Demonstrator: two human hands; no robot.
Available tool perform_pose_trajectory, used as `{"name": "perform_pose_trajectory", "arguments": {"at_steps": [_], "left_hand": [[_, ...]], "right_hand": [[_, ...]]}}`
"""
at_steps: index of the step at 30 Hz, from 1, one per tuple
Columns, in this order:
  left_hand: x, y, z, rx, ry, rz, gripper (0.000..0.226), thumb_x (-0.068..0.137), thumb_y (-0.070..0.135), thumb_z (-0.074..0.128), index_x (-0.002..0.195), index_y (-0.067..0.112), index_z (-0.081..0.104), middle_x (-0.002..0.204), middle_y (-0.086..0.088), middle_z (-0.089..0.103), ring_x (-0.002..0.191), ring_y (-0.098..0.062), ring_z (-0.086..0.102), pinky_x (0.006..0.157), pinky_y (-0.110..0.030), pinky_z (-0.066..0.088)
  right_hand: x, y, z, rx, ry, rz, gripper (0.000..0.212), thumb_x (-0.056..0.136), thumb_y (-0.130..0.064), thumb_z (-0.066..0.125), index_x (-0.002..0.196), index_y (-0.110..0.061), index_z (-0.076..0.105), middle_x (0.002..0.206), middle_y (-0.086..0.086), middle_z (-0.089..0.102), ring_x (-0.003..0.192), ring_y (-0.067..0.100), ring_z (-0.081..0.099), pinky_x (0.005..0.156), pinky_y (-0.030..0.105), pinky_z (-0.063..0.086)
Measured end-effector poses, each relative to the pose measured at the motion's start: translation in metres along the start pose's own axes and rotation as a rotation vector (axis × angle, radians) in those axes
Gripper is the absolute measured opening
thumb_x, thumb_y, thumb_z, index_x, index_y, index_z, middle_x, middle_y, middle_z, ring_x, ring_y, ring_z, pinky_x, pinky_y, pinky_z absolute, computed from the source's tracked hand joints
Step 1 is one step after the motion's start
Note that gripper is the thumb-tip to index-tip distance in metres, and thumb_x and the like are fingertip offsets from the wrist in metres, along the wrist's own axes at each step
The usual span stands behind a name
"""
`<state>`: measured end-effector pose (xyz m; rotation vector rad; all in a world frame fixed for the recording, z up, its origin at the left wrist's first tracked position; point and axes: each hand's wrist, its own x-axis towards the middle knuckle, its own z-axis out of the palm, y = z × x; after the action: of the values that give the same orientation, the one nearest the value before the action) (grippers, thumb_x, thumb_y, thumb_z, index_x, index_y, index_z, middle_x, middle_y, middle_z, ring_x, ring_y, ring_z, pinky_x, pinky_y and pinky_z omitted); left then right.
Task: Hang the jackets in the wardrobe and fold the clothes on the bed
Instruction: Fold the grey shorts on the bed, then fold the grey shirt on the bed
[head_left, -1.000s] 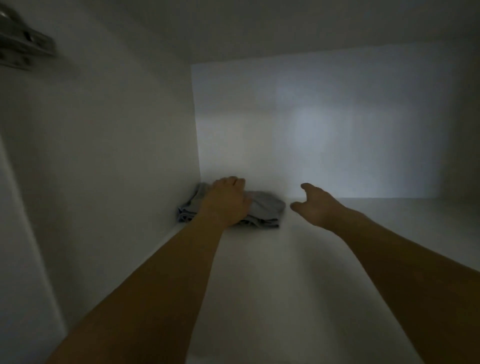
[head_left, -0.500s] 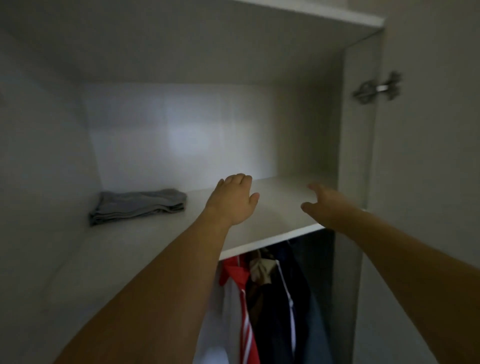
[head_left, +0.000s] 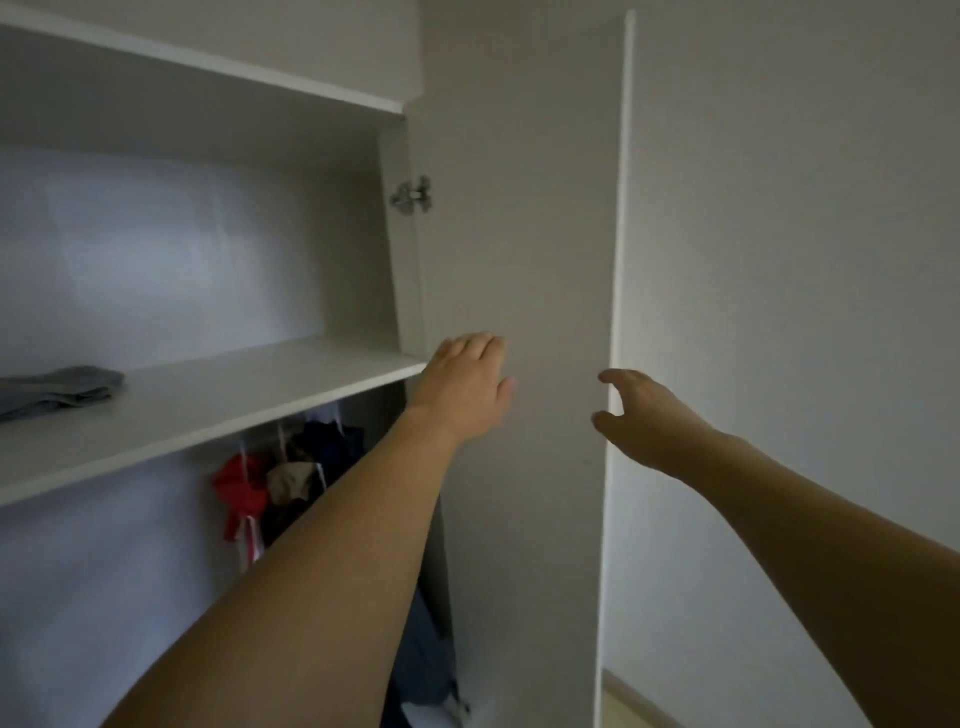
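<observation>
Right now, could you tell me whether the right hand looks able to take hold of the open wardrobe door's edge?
Probably yes. The right hand is open, its fingers spread right at the free edge of the wardrobe door, and nothing lies between them. The left hand is in front of the door's inner face, clear of that edge.

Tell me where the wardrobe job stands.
Done: folded grey garment on the shelf, jackets hanging below. In hand: both hands empty; right hand at the open door's edge, left hand beside it. Bed not visible.

White shelf (head_left: 218, 395) bears folded grey clothes (head_left: 57, 389) (far left end).
</observation>
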<state>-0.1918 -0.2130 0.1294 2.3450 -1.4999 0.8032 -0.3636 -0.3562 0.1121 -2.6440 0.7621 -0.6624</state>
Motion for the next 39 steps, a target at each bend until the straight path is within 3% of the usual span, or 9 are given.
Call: {"name": "perform_pose_trajectory", "arguments": {"at_steps": [13, 23, 39], "left_hand": [[-0.002, 0.304, -0.003, -0.169, -0.098, 0.263, 0.056, 0.102, 0.036, 0.038, 0.15, 0.009, 0.029, 0.157, -0.008, 0.031, 0.145, -0.026, 0.026, 0.121, -0.041, 0.015], [-0.047, 0.561, -0.04, -0.27, -0.149, 0.311, 0.058, 0.102, 0.034, 0.034, 0.153, 0.008, 0.023, 0.16, -0.009, 0.026, 0.147, -0.025, 0.022, 0.122, -0.04, 0.013], [-0.142, 0.892, 0.011, -0.381, -0.415, 0.417, 0.06, 0.1, 0.032, 0.036, 0.154, 0.01, 0.023, 0.159, -0.01, 0.027, 0.146, -0.025, 0.025, 0.12, -0.038, 0.015]], "right_hand": [[-0.202, 0.198, -0.148, -0.148, 0.075, 0.298, 0.06, 0.095, -0.029, 0.055, 0.148, -0.013, 0.032, 0.154, 0.007, 0.035, 0.139, 0.026, 0.036, 0.112, 0.038, 0.031], [-0.391, 0.369, -0.273, -0.166, 0.076, 0.442, 0.061, 0.094, -0.027, 0.057, 0.148, -0.011, 0.033, 0.154, 0.008, 0.035, 0.139, 0.027, 0.035, 0.112, 0.038, 0.031], [-0.636, 0.587, -0.37, -0.155, 0.011, 0.69, 0.062, 0.096, -0.028, 0.055, 0.15, -0.016, 0.028, 0.156, 0.007, 0.031, 0.138, 0.027, 0.037, 0.11, 0.037, 0.034]]}}
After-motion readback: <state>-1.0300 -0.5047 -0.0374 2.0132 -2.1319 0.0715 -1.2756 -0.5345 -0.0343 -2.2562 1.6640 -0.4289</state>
